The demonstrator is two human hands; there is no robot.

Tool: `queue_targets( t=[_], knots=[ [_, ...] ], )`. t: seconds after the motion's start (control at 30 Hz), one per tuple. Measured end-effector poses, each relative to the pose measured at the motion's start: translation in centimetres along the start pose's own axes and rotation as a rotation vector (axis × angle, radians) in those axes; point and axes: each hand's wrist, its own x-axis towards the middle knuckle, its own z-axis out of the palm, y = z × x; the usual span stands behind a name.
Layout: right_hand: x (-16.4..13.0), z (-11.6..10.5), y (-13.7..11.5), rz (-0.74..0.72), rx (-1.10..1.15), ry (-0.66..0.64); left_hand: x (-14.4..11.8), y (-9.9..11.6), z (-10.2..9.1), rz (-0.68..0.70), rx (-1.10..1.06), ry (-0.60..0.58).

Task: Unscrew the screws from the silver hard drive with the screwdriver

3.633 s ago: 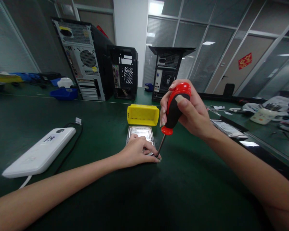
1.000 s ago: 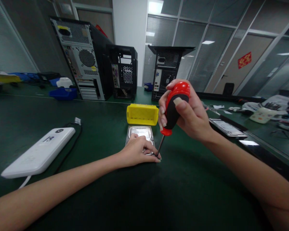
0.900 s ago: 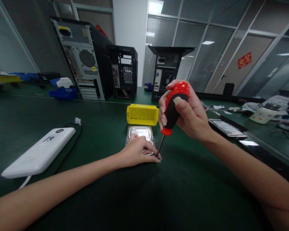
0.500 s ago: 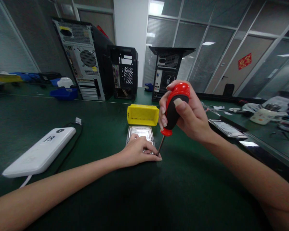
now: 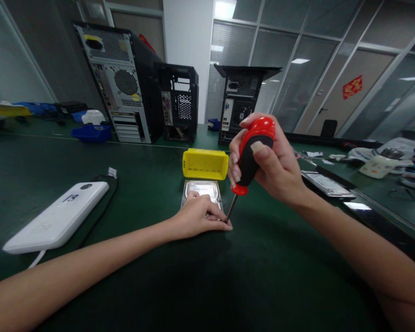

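Thumb of L hand [image 5: 200, 216] was noted shifted slightly up vs earlier frame, fingertips bent in close to tip of screwdriver [image 5: 249, 159], prob as guide (hold unclear), by near corner of HDD [image 5: 206, 188] laid before yellow bin [image 5: 205, 165], handle fully wrapped by R hand [image 5: 276, 170], prob for torque.

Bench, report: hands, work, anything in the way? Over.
Left hand on silver rectangular metal hard drive. Right hand gripping red-and-black screwdriver, shaft slanting toward drive's near right corner. Yellow plastic bin just beyond, seemingly out of the way.
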Motion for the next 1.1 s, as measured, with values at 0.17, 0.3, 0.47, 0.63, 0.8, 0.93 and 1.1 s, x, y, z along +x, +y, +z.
queue_targets(
  t=[0.17, 0.3, 0.47, 0.63, 0.8, 0.93, 1.1],
  knots=[
    [0.1, 0.0, 0.2, 0.012, 0.001, 0.023, 0.0, 0.0, -0.1, -0.006, 0.005, -0.005],
    [0.0, 0.4, 0.0, 0.042, 0.119, 0.014, 0.0, -0.1, 0.0, -0.004, 0.011, 0.001],
    [0.0, 0.5, 0.0, 0.077, 0.207, -0.016, -0.1, 0.1, -0.1, -0.004, 0.024, -0.004],
    [0.4, 0.2, 0.3, 0.054, 0.211, 0.034, -0.1, 0.5, -0.4, -0.030, 0.060, -0.039],
    [0.5, -0.1, 0.5, 0.035, 0.175, 0.044, -0.1, 0.5, -0.4, -0.022, 0.076, -0.045],
    [0.5, -0.1, 0.8, 0.025, 0.208, 0.047, -0.1, 0.4, -0.3, -0.009, 0.079, -0.034],
    [0.4, 0.1, 0.9, 0.051, 0.223, 0.108, -0.2, 0.3, -0.2, -0.005, 0.069, -0.027]
  ],
)
